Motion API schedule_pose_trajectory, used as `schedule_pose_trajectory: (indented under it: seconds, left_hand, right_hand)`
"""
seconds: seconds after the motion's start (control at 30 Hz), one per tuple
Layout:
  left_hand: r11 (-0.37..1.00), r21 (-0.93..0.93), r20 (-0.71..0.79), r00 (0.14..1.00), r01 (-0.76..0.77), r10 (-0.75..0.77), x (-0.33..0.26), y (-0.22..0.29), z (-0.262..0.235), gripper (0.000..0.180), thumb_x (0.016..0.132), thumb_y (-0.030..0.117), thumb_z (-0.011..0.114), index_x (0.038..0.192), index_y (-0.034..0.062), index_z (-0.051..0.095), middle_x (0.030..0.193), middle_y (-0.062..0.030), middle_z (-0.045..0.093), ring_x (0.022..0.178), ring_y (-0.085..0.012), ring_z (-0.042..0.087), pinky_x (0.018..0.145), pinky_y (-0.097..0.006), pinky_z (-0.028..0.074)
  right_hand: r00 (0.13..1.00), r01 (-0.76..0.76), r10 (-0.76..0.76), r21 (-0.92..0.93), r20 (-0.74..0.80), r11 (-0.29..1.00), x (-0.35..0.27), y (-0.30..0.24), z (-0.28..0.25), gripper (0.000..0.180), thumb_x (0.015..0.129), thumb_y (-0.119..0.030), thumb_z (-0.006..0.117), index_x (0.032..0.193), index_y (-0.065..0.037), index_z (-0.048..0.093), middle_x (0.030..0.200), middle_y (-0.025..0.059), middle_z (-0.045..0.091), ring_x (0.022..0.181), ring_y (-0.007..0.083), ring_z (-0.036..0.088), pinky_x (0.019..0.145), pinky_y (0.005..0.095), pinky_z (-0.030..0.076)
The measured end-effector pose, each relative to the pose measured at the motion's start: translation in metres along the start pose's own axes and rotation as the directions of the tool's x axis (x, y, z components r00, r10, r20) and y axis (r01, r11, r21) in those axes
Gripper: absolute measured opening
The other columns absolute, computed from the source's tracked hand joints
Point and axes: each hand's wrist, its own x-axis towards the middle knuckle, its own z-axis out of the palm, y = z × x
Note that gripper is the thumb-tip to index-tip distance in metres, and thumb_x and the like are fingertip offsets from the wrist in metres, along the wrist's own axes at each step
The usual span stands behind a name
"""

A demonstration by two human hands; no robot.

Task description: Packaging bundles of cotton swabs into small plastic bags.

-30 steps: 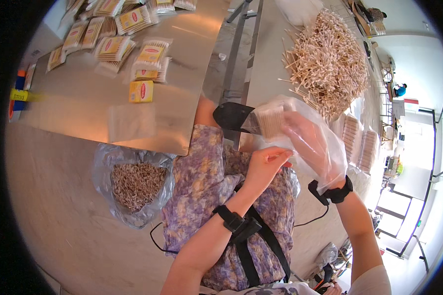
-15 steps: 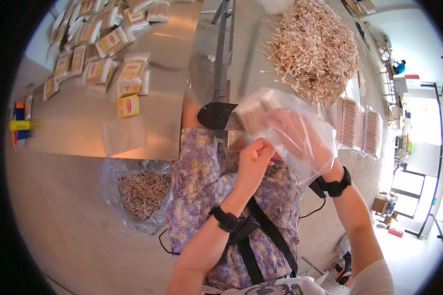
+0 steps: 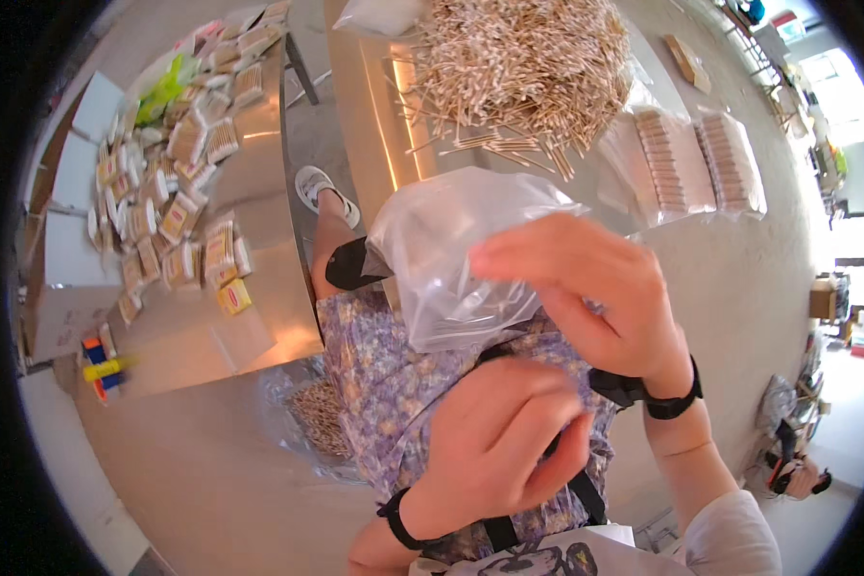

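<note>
A clear plastic bag (image 3: 451, 288) rests above my lap, by the near edge of the right-hand table. My right hand (image 3: 595, 298) is outside it, palm down, with stretched fingertips over its right side; whether they touch it I cannot tell. Closer to my body, my left hand (image 3: 504, 442) is closed with curled fingers, and anything inside them is hidden. A rounded black flap (image 3: 348, 266) sticks out left of the bag. Beyond the bag lies a big heap of loose cotton swabs (image 3: 538, 72).
Packed rows of swabs in clear bags (image 3: 677, 163) lie right of the heap. The left table (image 3: 269, 317) carries many small swab packs (image 3: 178, 216), a flat clear sleeve (image 3: 245, 331) and a yellow-and-blue item (image 3: 103, 369). Below it sits a bag of swabs (image 3: 319, 418).
My right hand has come out of the plastic bag. My left hand has let go of the bag's edge and drawn back toward my body. The view has shifted and turned.
</note>
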Motion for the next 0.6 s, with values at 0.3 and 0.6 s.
schedule_pose_trajectory:
  seconds: [0.3, 0.6]
  left_hand:
    - [0.508, 0.838, 0.081, 0.876, 0.199, -0.476, 0.046, -0.023, -0.001, 0.020, 0.085, 0.002, 0.054, 0.104, -0.0002, 0.055, 0.101, -0.0211, 0.059, 0.099, -0.0427, 0.054, 0.081, -0.046, 0.045]
    - [0.407, 0.912, 0.223, 0.773, 0.050, -0.594, 0.020, -0.062, -0.029, 0.042, 0.089, 0.012, 0.054, 0.129, 0.0011, 0.050, 0.110, -0.0197, 0.061, 0.099, -0.0349, 0.060, 0.082, -0.041, 0.048]
  right_hand:
    - [0.935, -0.146, 0.161, 0.071, -0.315, 0.987, -0.031, 0.060, 0.023, 0.072, 0.070, -0.026, 0.078, 0.128, -0.001, 0.045, 0.124, 0.0178, 0.051, 0.112, 0.0365, 0.052, 0.092, 0.0419, 0.045]
    - [0.917, 0.054, 0.173, 0.542, -0.359, 0.839, -0.012, 0.047, 0.076, 0.032, 0.076, -0.008, 0.063, 0.104, 0.000, 0.050, 0.078, 0.0133, 0.055, 0.061, 0.0337, 0.058, 0.054, 0.0391, 0.048]
